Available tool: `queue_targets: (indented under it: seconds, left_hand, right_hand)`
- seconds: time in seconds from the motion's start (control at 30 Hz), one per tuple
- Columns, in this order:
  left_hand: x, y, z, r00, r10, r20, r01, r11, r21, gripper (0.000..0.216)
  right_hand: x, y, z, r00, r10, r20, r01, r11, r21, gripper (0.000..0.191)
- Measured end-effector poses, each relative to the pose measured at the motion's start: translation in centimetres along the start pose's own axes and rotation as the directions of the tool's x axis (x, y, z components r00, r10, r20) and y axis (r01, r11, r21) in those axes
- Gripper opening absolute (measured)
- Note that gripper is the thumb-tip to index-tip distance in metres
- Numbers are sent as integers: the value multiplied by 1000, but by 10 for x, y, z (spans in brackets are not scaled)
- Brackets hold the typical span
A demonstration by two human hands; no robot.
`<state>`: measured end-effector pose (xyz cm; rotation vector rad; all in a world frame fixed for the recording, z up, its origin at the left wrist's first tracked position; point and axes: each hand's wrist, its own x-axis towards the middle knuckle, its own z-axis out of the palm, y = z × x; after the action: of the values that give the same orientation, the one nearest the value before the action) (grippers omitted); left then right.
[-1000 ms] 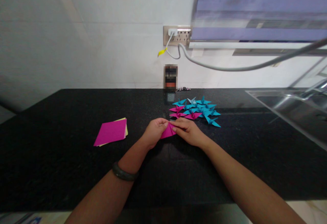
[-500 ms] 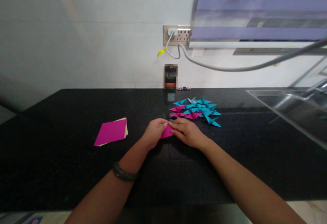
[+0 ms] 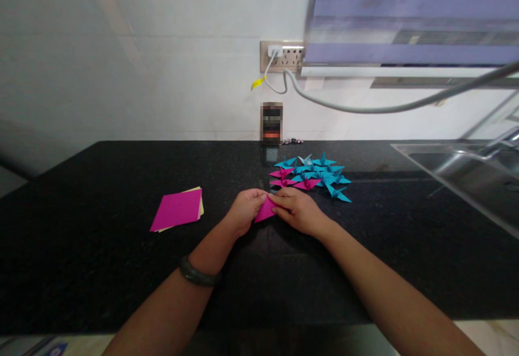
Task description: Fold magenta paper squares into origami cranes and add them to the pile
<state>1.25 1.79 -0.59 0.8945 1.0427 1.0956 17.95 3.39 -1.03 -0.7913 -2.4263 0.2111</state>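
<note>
Both hands meet over a folded magenta paper point(image 3: 265, 211) on the black tabletop point(image 3: 101, 269). The left hand point(image 3: 243, 210) pinches its left edge with curled fingers; the right hand point(image 3: 298, 211) presses closed fingers on its right corner. Finished paper cranes point(image 3: 314, 176) lie just beyond.
</note>
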Motion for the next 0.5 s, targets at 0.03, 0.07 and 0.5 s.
queue_targets:
  seconds: [0.03,0.07,0.5]
  left_hand:
    - [-1,1,0,1000,-5,3,5,1000,-11,8]
    - [-1,1,1,1000,-6,4,6,1000,-10,8]
    - [-3,-1,1,999,38,-32,-35,994,100,16]
  right_hand:
    - [0,0,1,1000,0,-9,0,1000,7,36]
    - [0,1,1,1000,0,-16,0,1000,13,36]
    - [0,-1,3,996,62,-68,-50,985,167,33]
